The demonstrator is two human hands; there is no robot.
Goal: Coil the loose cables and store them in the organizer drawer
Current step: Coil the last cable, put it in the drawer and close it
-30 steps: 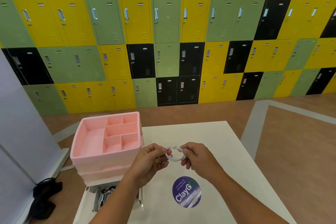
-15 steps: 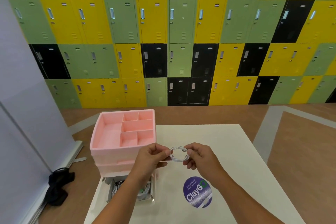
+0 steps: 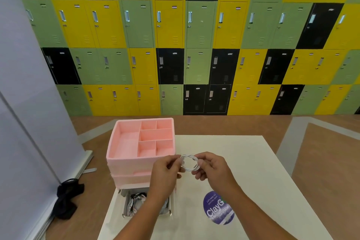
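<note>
A white cable [image 3: 189, 163] is wound into a small ring and held up above the table. My left hand [image 3: 165, 173] pinches its left side and my right hand [image 3: 211, 167] pinches its right side. The pink organizer [image 3: 124, 160] stands at the table's left, its top tray split into several bare compartments. Below it a clear drawer [image 3: 136, 203] is pulled out toward me with coiled cables inside, partly hidden by my left forearm.
The white table [image 3: 253, 171] carries a round blue sticker [image 3: 217, 208] near my right wrist. A black cloth bundle [image 3: 67, 198] lies on the brown floor by a grey panel [image 3: 29, 122]. Yellow, green and black lockers [image 3: 194, 45] fill the far wall.
My view has shifted left, so the organizer and table sit further right in frame. Both hands keep hold of the coiled white cable in about the same pose.
</note>
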